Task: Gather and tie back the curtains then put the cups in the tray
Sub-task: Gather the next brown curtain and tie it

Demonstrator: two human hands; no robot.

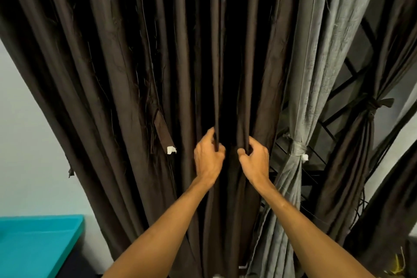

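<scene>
A dark brown curtain (pixel 126 74) hangs loose in long folds across the middle of the view. My left hand (pixel 207 158) grips one fold of it at waist height. My right hand (pixel 255 160) grips a neighbouring fold just to the right, a narrow dark gap between the two hands. A brown tie-back strap (pixel 163 133) with a white tip dangles on the curtain left of my hands. To the right, a grey curtain (pixel 309 88) is bunched and bound by a grey tie (pixel 299 150). Farther right, another brown curtain (pixel 361 156) is knotted back. No cups or tray are in sight.
A teal surface (pixel 33 246) fills the lower left corner, with a pale wall (pixel 27 142) behind it. Black window bars (pixel 347 88) show between the tied curtains on the right.
</scene>
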